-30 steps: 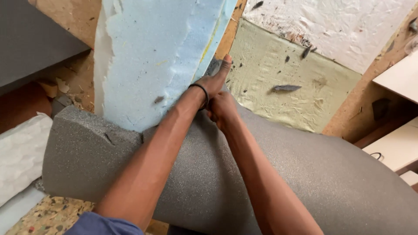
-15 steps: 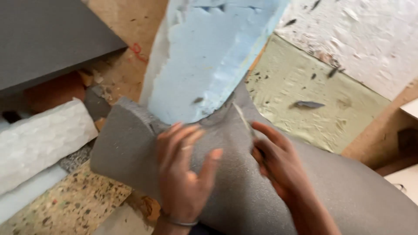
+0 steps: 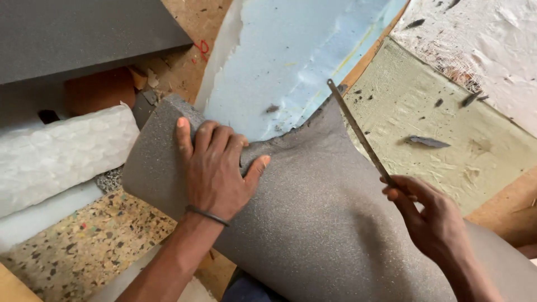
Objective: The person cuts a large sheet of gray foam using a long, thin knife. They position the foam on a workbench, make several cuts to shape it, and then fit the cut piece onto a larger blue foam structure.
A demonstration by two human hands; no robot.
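Head view, left hand point(image 3: 215, 168) spread flat on grey foam point(image 3: 313, 223), right hand point(image 3: 433, 221) gripping thin blade point(image 3: 358, 131), blue foam point(image 3: 291, 61) behind.

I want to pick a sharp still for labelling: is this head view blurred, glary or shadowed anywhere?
Head view: sharp overall, with the speckle of the thick grey foam sheet crisp; soft even light, no glare; a mild shadow falls on the foam beside the right hand, which holds a thin metal blade; the left hand is clear and unblurred; straight edges slant from camera tilt.
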